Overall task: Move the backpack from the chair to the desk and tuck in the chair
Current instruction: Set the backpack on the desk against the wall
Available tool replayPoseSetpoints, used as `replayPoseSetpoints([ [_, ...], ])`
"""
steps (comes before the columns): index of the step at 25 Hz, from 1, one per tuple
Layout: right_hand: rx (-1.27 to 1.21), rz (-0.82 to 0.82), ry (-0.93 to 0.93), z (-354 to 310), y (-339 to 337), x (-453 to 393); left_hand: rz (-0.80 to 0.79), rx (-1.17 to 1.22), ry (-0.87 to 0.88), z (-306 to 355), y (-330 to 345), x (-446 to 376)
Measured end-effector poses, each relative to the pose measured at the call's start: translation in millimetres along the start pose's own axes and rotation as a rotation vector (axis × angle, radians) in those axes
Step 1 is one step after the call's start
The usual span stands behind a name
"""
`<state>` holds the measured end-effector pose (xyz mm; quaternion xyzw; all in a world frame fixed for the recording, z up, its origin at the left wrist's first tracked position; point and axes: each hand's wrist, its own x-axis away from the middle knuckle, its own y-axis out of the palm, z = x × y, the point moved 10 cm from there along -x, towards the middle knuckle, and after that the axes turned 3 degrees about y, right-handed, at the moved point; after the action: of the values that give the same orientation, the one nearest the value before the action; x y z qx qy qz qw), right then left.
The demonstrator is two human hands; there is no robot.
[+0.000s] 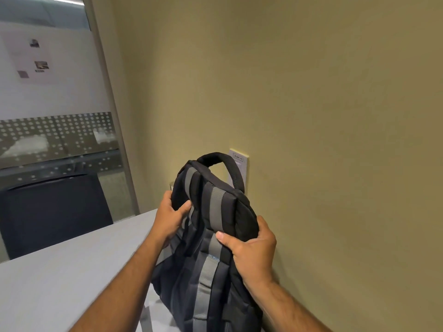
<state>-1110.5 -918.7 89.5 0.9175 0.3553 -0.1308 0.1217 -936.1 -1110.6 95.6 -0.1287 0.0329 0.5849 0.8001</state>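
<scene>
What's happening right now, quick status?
Left hand and right hand both gripping the backpack. Backpack upright at the desk, against the wall. Nothing in the way.

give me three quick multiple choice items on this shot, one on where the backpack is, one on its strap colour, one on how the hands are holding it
1. Where is the backpack?
A. on the floor
B. over the desk by the wall
C. on the chair seat

2. Its strap stripes are:
A. grey
B. red
C. yellow

3. The hands are:
A. both off it
B. one on it
C. both gripping it

Answers: 1 B, it stands upright above the desk's right edge; 2 A, grey bands run down the black fabric; 3 C, left hand and right hand clasp its upper sides.
</scene>
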Motion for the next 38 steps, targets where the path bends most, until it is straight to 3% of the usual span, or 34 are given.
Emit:
replayPoseSetpoints([
  [9,0.159,0.071,0.067,62,10,-4,-0.079,-0.074,-0.097,-62,18,-34],
  [18,0.365,0.186,0.046,75,-20,0,-0.18,-0.144,-0.123,-75,35,-22],
  [23,0.473,0.086,0.026,67,-19,-4,-0.149,-0.255,-0.068,-65,19,-6],
  [27,0.601,-0.005,-0.065,46,-13,-2,-0.154,-0.418,0.081,-43,5,21],
  [31,0.745,-0.107,-0.136,26,-4,0,-0.151,-0.895,0.286,-14,-1,59],
  [34,0.818,-0.206,-0.169,12,-2,7,-0.142,-1.083,0.29,-5,-2,94],
  [38,1.075,-0.375,-0.394,-10,-10,41,-0.113,-1.171,0.243,5,0,149],
])
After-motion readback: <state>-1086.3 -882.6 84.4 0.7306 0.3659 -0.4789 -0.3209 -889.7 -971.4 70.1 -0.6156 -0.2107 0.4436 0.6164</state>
